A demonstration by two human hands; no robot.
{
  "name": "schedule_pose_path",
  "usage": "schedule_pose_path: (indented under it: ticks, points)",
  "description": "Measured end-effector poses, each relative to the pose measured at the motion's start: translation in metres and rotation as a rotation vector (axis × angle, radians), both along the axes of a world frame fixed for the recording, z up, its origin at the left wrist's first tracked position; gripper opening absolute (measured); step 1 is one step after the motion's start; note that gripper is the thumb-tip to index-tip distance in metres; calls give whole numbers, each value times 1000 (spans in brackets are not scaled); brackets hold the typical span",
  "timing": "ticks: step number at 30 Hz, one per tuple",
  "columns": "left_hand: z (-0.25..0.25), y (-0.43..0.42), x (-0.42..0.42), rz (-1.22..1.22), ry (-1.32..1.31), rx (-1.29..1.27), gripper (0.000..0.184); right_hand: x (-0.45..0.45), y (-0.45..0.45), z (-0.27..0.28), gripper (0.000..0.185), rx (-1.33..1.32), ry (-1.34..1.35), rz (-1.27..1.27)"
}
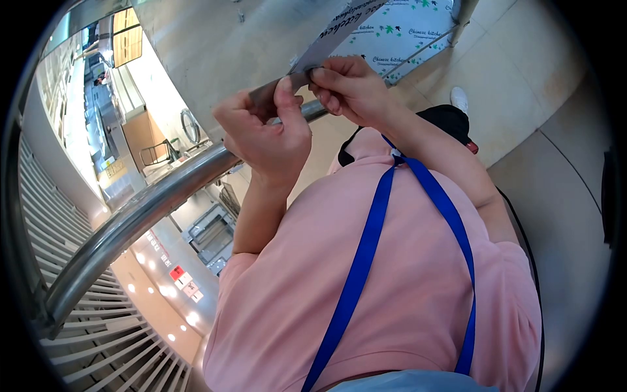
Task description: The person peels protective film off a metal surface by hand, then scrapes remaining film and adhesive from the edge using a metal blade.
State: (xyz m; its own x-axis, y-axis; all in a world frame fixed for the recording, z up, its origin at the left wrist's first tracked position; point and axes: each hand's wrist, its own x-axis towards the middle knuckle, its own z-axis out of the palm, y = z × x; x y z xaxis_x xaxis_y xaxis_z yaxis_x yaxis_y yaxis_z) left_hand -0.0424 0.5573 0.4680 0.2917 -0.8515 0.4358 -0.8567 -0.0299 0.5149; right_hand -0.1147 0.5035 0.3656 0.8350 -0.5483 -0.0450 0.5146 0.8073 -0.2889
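Note:
A grey strip (264, 95) stretches between my two hands at the top middle. My left hand (268, 134) has its fingers curled round the strip's left end, thumb pressed on top. Close to its right, my right hand (349, 85) pinches the strip between thumb and fingers. From the pinch, a lighter band (330, 39) printed with "kitchen" lettering runs up to the top edge. Behind the hands is a flat metal surface (215, 46). A round steel rail (176, 179) passes just below and behind them.
Film printed with green leaves and "Chinese kitchen" (411, 29) covers a surface at the top right. Below it lies a tiled floor (509, 85), with a white shoe (459, 99). A blue lanyard (366, 255) hangs over my pink shirt. White slats (117, 326) curve along the lower left.

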Motion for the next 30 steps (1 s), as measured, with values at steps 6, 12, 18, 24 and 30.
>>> schedule_pose_path:
  ticks: [6,12,18,24,30]
  points:
    - [4,-6,2,-23,-55,-69,28,2,1,3,21,25,-37,7]
    - [3,-8,1,-48,-117,-66,27,4,3,-2,21,66,-82,23]
    - [-2,-10,0,-27,-162,21,26,7,6,-15,18,168,-128,11]
    - [-7,-8,8,-61,-127,73,24,10,12,-23,18,181,-211,-5]
    - [-4,3,2,-11,98,14,20,6,7,-20,18,49,-115,-11]
